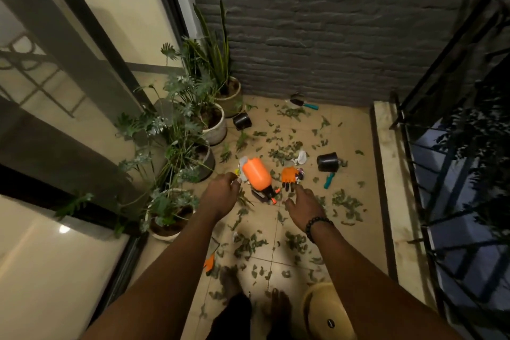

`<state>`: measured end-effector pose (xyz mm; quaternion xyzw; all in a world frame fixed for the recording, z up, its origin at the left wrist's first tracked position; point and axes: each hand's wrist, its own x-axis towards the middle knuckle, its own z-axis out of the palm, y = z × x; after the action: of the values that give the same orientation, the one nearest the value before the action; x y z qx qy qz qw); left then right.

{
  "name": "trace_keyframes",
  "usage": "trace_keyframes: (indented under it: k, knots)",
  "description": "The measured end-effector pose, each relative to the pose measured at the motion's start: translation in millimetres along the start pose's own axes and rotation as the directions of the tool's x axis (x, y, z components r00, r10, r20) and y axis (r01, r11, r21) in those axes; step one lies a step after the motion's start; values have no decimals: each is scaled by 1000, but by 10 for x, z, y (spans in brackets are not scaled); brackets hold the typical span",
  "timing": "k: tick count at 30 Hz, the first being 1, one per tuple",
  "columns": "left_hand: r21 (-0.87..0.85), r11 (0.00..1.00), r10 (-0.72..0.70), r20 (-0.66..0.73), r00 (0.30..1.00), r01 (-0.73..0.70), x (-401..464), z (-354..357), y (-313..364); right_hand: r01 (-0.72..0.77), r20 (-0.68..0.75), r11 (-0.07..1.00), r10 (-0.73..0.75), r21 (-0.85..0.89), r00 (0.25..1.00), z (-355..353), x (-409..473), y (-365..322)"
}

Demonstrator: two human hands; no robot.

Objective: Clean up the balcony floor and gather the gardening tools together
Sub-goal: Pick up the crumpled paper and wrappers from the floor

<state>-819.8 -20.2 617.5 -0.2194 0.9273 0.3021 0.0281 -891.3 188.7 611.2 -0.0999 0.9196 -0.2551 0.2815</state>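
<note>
spray bottle [256, 174]: glossy orange plastic | wall [331, 22]: rough grey brick | floor [356, 132]: smooth beige tile

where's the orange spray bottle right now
In the head view, the orange spray bottle lies on its side on the tiled floor mid-frame, between both outstretched hands, with the orange glove just to its right.

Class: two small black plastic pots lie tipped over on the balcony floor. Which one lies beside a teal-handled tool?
The right-hand black pot, near the balcony's raised ledge: a teal-handled tool lies just below it. The other black pot sits by the white planters.
</note>
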Motion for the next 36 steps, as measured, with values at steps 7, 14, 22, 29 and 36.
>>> trace_keyframes:
  k: [7, 14, 22, 29, 36]
  knots:
    - [-3, 1000, -20, 57, 998, 21, 539, 86, -339, -2, 14, 999, 3, -41, 1000, 112, 588, -129]
    - [-31, 998, -49, 79, 996, 51, 1597, 957, -1210, 111, 71, 954, -95, -278, 993, 819, 2097, 9]
    - [-102, 995, 14, 50, 999, -9, 2482, 3027, -2506, 294, 55, 846, -302, -445, 952, 2759, 3959, 870]
    - [-40, 999, 13, 36, 999, -11, 2857, 4131, -3625, 481, 238, 659, -428, -578, 872, 4226, 4737, 1585]
    - [302, 953, -70, 255, 964, -11, 3239, 4078, -4085, 780, 633, 418, -459, -465, 623, 5286, 4811, 1678]
